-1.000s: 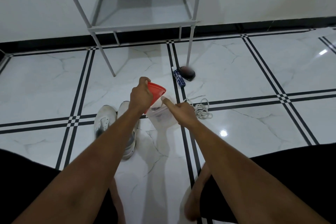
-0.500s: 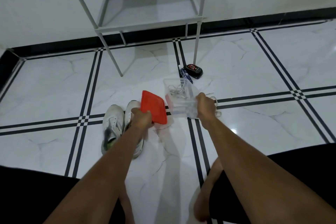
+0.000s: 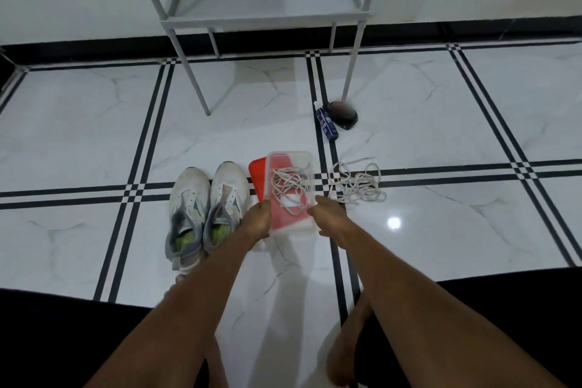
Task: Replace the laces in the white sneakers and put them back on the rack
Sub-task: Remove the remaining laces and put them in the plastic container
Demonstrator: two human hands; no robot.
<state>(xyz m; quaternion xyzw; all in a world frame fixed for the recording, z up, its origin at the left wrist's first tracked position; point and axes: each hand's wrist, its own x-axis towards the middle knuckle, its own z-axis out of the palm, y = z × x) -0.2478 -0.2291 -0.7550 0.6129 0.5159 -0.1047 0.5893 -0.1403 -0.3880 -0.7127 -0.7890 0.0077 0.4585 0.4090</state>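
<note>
Two white sneakers (image 3: 206,205) lie side by side on the floor, toes away from me, with no laces in them. Right of them is a clear plastic container (image 3: 291,186) holding a tangle of white laces (image 3: 288,187). It sits on top of a red lid (image 3: 256,175). My left hand (image 3: 256,222) grips the lid at the container's near left edge. My right hand (image 3: 327,214) holds the container's near right corner. A second heap of white laces (image 3: 356,186) lies loose on the floor to the right. The grey metal rack (image 3: 264,19) stands against the wall.
A blue tube (image 3: 327,124) and a dark rounded object (image 3: 343,112) lie by the rack's front right leg (image 3: 352,66). My crossed legs in black fill the bottom corners. White marble tiles with black stripes stretch out on both sides.
The red lid, held up in my left hand before, now lies under the container. My right hand has brought the container left and nearer, beside the sneakers.
</note>
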